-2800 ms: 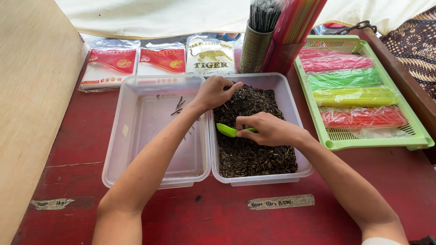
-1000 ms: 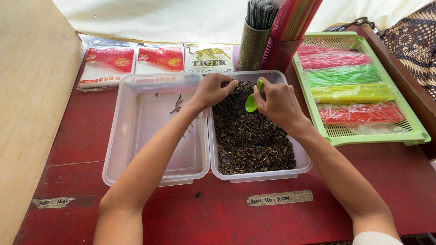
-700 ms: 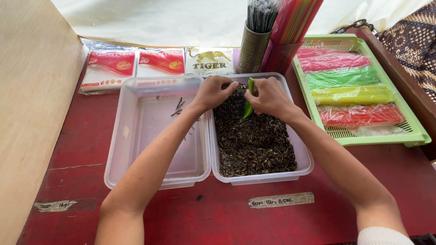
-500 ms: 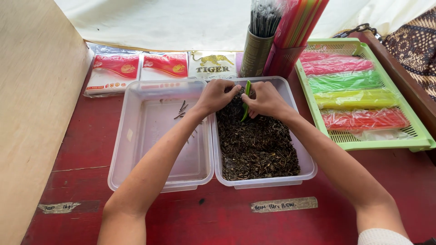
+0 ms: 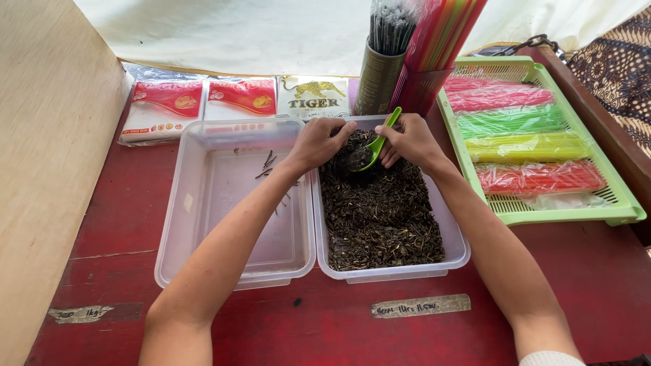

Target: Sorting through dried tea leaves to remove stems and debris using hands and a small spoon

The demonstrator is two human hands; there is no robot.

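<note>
Right hand (image 5: 410, 141) fingers gripped green scoop (image 5: 377, 144), swung from tub's (image 5: 393, 271) middle to far end; left hand (image 5: 319, 144) curled on dried leaves (image 5: 380, 217), nudging them onto scoop.

Two clear rectangular plastic tubs (image 5: 234, 203) (image 5: 390, 203), one small green plastic scoop (image 5: 380, 139), three flat packets at the back (image 5: 163, 108) (image 5: 242, 97) (image 5: 314, 97), four coloured bundles (image 5: 498, 95) (image 5: 512, 120) (image 5: 525, 146) (image 5: 539, 177) in one green slatted tray (image 5: 563, 210), and two upright holders (image 5: 376, 85) (image 5: 417, 88) are on the table.

straw tops (image 5: 434, 13) cut off above, scoop bowl (image 5: 359, 161) partly buried
</note>
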